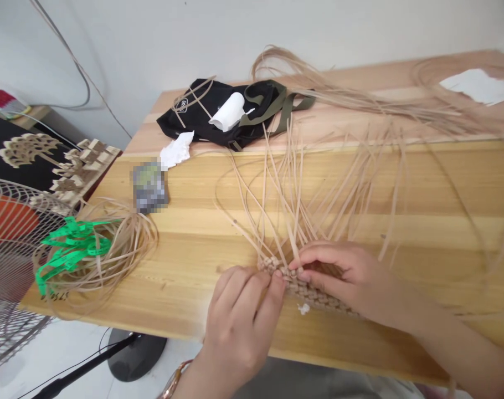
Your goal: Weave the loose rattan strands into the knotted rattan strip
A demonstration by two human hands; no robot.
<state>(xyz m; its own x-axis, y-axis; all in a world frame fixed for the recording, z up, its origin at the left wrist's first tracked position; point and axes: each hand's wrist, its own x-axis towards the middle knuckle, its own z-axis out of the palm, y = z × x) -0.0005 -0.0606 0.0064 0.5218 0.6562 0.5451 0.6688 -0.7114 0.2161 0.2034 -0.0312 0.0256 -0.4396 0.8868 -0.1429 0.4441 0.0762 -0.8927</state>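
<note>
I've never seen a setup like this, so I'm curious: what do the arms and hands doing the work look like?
They're a person's. The left hand and right hand are ungloved, with no cables or markings visible. A shiny, copper-coloured bracelet circles the left wrist. The right forearm shows no sleeve within the picture.

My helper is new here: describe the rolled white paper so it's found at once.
On the wooden table, find the black, olive-strapped bag. The rolled white paper lies on top of it. It is curled like a tube, unlike the crumpled white scrap beside the bag and the flatter white sheet at far right.
</note>
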